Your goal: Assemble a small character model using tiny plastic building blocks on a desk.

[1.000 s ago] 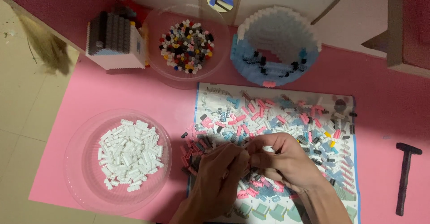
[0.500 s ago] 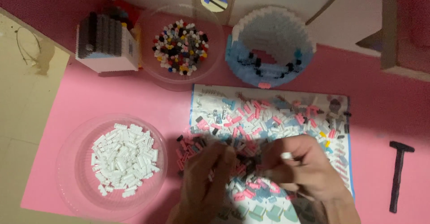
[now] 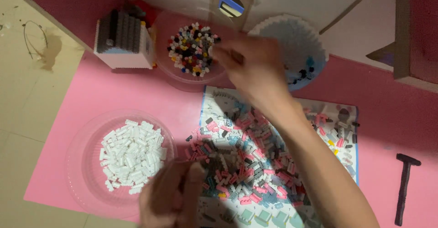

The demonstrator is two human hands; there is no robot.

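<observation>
My right hand point(image 3: 250, 68) reaches up over the clear bowl point(image 3: 165, 69) of mixed coloured small bricks point(image 3: 190, 50), its fingertips pinched at the bowl's right side. It is motion-blurred, so I cannot see whether it holds anything. My left hand point(image 3: 172, 197) hovers low at the front, fingers drawn together and blurred. It sits between the clear bowl point(image 3: 76, 164) of white bricks point(image 3: 132, 154) and the pile of pink, grey and blue bricks point(image 3: 242, 164) spread on a printed instruction sheet point(image 3: 347, 118).
A small block-built house point(image 3: 123, 41) stands at the back left. A round blue and white brick build point(image 3: 299, 45) sits behind my right forearm. A black hammer-shaped tool point(image 3: 404, 187) lies at the right on the pink mat point(image 3: 114, 95). Tiled floor point(image 3: 23, 118) borders the left.
My right hand has left the brick pile and swung up to the mixed-colour bowl. My left hand has drawn back toward the front edge. The view has shifted slightly.
</observation>
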